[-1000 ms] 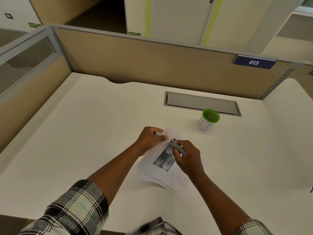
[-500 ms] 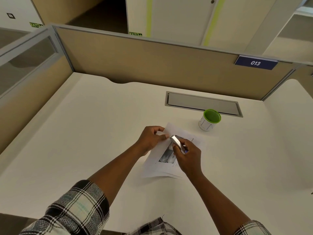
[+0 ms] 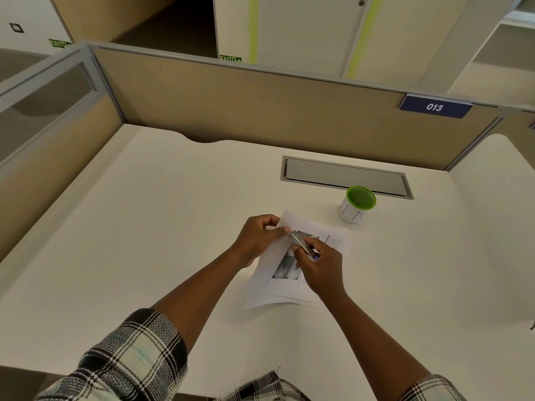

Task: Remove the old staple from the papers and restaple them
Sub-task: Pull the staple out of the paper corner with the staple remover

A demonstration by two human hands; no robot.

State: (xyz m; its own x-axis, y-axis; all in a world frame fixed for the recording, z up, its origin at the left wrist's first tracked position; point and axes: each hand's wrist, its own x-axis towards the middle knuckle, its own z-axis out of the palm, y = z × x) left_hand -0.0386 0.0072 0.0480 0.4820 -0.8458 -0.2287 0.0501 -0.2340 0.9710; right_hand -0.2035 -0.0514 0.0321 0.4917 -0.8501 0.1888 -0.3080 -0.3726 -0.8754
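- Papers (image 3: 278,287) lie on the tabletop (image 3: 150,227), near centre.
- Left hand (image 3: 257,238) pinches their top corner; right hand (image 3: 318,264) grips a small metal tool (image 3: 301,245), tip at that corner.
- Sheets likely light, floppy, tearable: hold beside the staple.
- Legible: "013" sign (image 3: 434,107); green "EXIT" stickers (image 3: 230,58).

Papers (image 3: 278,287) on desk (image 3: 144,227), cup (image 3: 356,204) behind-right, before cable tray (image 3: 344,176).
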